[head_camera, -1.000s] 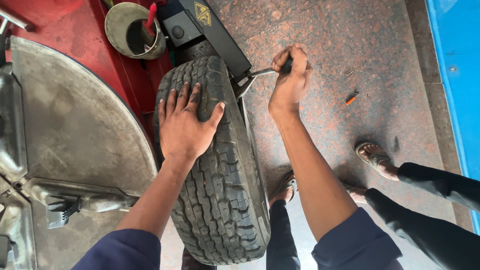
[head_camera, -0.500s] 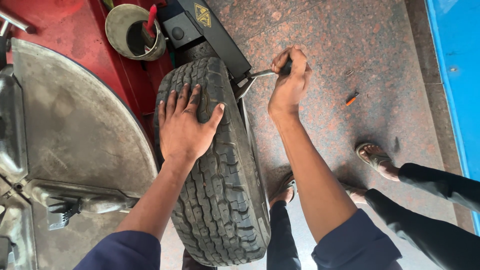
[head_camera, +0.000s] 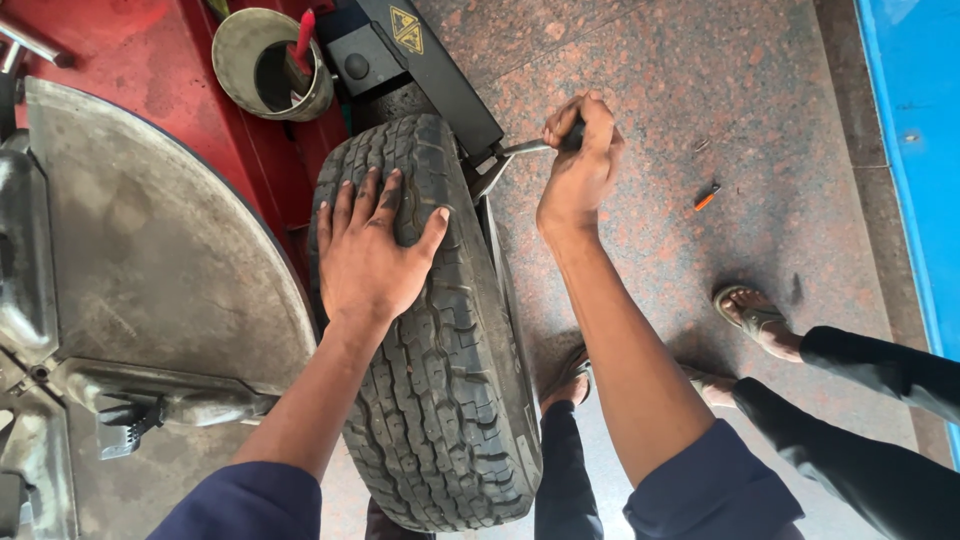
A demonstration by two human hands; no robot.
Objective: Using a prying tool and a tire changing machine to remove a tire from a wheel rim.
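Note:
A worn black tyre (head_camera: 450, 400) stands upright on the floor, pressed against the side of a red tyre machine (head_camera: 150, 70). My left hand (head_camera: 372, 250) lies flat on the tread, fingers spread. My right hand (head_camera: 580, 165) is closed around the dark handle of a metal lever (head_camera: 522, 149) that runs to the black bead-breaker arm (head_camera: 430, 70) at the tyre's sidewall.
The machine's round grey turntable (head_camera: 150, 260) fills the left. A grey pot with a red-handled brush (head_camera: 270, 65) sits on the machine. Another person's legs and sandalled feet (head_camera: 755, 320) stand at the right. A small orange piece (head_camera: 706, 199) lies on the speckled floor; a blue surface (head_camera: 920, 120) borders the right.

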